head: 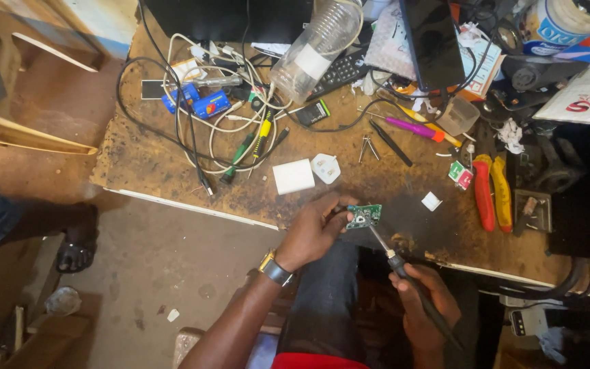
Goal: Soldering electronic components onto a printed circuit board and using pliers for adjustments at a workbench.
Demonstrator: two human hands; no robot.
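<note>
**Soldering iron tip met a small green board at the table's edge**

While the left hand (312, 229) pinched a small green circuit board (364, 216) between thumb and fingertips, the board sat just over the near edge of the table (145, 160), its flat face turned up toward the camera and its longer side running roughly left to right, tilted slightly. The soldering iron (411, 280) lay on a diagonal: its thin metal tip pointed up and to the left, touching the board's lower right corner, and its dark handle ran down and to the right into the right hand (426, 307), whose fingers were curled closed around it. A wristwatch (274, 268) showed on the left wrist.

Just beyond the board, on the table, lay a white square block (293, 176) and a white plug casing (326, 167), close together. To the right rested red and yellow pliers (492, 191), well apart from the board. Farther back were a pink-handled screwdriver (414, 128), a tangle of white and black cables (220, 116), and a clear plastic bottle (315, 48) lying on its side.
</note>
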